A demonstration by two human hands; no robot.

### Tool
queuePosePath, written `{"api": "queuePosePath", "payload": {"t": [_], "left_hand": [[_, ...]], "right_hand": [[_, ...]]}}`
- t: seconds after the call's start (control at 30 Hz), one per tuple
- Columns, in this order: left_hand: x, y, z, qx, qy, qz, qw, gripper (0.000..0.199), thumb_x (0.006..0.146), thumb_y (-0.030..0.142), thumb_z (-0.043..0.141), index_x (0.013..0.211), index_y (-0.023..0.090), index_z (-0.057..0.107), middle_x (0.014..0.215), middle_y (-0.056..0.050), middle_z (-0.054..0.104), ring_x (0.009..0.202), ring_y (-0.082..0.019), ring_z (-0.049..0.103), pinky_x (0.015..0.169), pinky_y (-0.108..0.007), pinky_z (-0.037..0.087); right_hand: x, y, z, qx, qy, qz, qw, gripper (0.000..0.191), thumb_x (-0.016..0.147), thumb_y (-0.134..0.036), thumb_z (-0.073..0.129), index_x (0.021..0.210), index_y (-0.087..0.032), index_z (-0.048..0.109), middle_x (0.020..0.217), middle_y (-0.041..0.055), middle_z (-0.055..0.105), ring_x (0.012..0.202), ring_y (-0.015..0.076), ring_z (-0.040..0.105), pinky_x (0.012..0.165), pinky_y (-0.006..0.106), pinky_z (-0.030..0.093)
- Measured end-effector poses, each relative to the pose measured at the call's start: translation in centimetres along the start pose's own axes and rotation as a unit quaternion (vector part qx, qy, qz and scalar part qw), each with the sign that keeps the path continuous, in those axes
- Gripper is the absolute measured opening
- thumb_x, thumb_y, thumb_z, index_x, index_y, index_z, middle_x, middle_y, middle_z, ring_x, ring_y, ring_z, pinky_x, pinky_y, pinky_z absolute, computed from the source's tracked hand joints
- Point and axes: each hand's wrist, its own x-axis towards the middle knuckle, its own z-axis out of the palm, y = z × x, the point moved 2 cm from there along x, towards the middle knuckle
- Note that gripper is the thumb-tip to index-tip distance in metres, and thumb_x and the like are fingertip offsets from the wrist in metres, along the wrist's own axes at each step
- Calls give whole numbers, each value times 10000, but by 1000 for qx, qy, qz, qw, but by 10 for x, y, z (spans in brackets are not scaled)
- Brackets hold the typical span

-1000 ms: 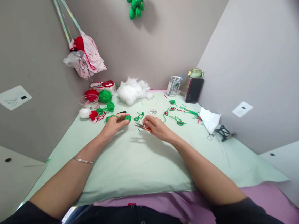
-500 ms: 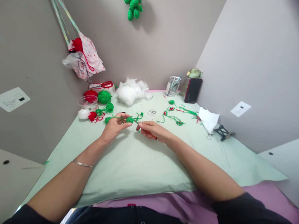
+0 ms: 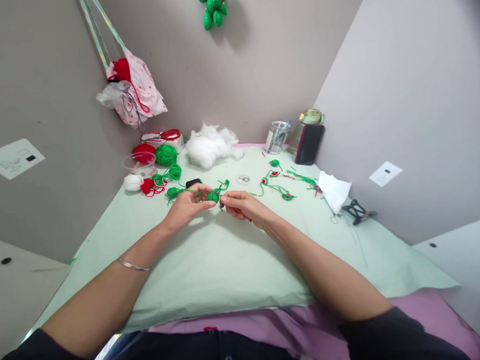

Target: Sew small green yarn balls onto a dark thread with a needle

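Note:
Between the thumb and fingers of my left hand (image 3: 186,208) is a small round green crochet piece (image 3: 212,196). Green yarn trails from that hand toward a green yarn ball (image 3: 175,172) at the left. My right hand (image 3: 248,207) is closed around a crochet hook, whose orange-red handle (image 3: 248,219) shows below the fingers. The hook's tip meets the right side of the crochet piece and is too small to see clearly. A curly green strand (image 3: 224,185) sticks out just behind the piece. Just beyond my left fingers lies a black object (image 3: 193,182).
White stuffing (image 3: 211,146) lies at the back, beside red scissors (image 3: 166,134) and a larger green ball (image 3: 166,155). On the right are green and red crochet pieces (image 3: 274,163), a clear cup (image 3: 277,138), a phone (image 3: 310,144), white cloth (image 3: 335,191) and a black stand (image 3: 358,212).
The crochet piece has shifted slightly right and turned, showing a rounder side. My left hand moved a little with it, and more of the black object shows. My right hand stays close by.

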Motion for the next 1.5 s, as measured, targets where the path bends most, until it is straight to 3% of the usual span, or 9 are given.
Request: {"api": "queuePosePath", "payload": {"t": [0.37,0.5,0.63,0.77,0.83,0.93,1.03,1.23,1.5], "left_hand": [[2,2,-6,11,3,-5,1000,467,658,394,813,1026,170,635,920,-35,650,849,-181,617,817,-323,468],[10,1,-39,81,132,16,988,450,714,440,749,1074,192,640,980,-49,675,829,-187,628,792,-331,487],[17,-1,-83,271,239,74,930,449,752,353,689,1176,218,630,1147,-78,646,945,-217,605,868,-371,479],[19,-5,-107,387,246,91,884,572,754,279,691,1304,182,571,1356,-104,545,1120,-279,557,995,-424,413],[17,-4,-110,422,267,91,862,437,781,278,667,1206,182,643,1331,-93,584,1162,-314,531,1023,-470,366],[12,1,-106,450,312,100,830,129,825,308,637,791,202,704,1153,-63,696,1149,-330,520,1026,-535,295],[7,9,-98,454,343,149,809,234,850,352,645,668,205,643,1064,-45,726,1102,-306,524,1019,-525,275],[0,21,-65,396,278,260,836,203,903,323,584,1027,201,687,1106,-67,680,1034,-240,563,969,-402,404],[-8,9,-10,336,106,218,910,199,914,336,545,984,225,694,1001,-58,683,906,-221,583,910,-371,418]], "right_hand": [[-3,-7,-13,68,-43,-56,995,341,869,-501,594,853,-160,589,521,-76,402,419,56,265,420,218,165],[-16,-20,-21,-80,-115,-57,988,391,900,-515,559,949,-139,654,609,-41,487,488,67,336,457,213,250],[-24,-22,-18,-262,-182,-71,945,342,905,-463,575,977,-160,718,845,30,677,704,122,547,625,232,410],[-14,-13,-26,-393,-24,-91,915,268,940,-310,512,886,-167,732,844,39,711,783,160,609,724,259,421],[-8,-9,-38,-481,101,-80,867,265,946,-248,483,901,-174,734,885,59,714,817,178,626,728,266,407],[-1,-2,-57,-588,210,-46,780,317,962,-197,431,1052,-202,735,1084,99,691,918,218,642,723,283,401],[7,7,-69,-635,213,-18,742,404,962,-131,381,1221,-213,681,1197,118,649,991,242,642,715,292,411],[12,11,-71,-651,197,-8,733,342,977,-189,417,1178,-225,692,1184,112,649,998,247,643,722,295,423],[10,9,-47,-672,125,-8,730,253,926,-154,458,941,-140,710,1053,162,679,917,258,650,717,312,420]]}}
